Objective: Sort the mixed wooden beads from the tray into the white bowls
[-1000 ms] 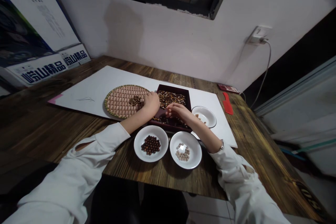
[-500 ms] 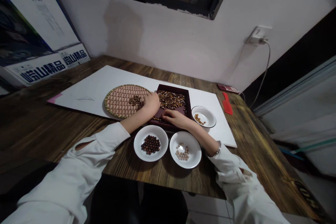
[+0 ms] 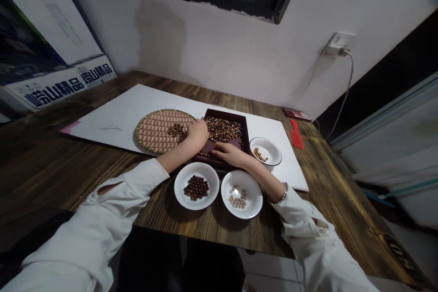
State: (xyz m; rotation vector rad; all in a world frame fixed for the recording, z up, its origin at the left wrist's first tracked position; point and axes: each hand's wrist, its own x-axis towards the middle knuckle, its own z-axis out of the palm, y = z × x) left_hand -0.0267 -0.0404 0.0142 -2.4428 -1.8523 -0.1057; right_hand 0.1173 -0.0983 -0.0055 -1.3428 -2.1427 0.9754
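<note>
Resting on wood table [image 3: 51, 164] by white wall: both hands, grip prob. unclear.

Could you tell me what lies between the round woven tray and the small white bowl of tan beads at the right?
In the head view, the dark square tray of mixed beads lies between them, with the left hand and right hand resting in it.

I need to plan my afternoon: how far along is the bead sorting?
Done so far: dark beads fill part of one white bowl, pale beads another, a few tan beads a third, and some lie on the woven tray. In hand: the right hand reaches into the dark box while the left hand rests at its edge. Left: most mixed beads remain inside.
</note>
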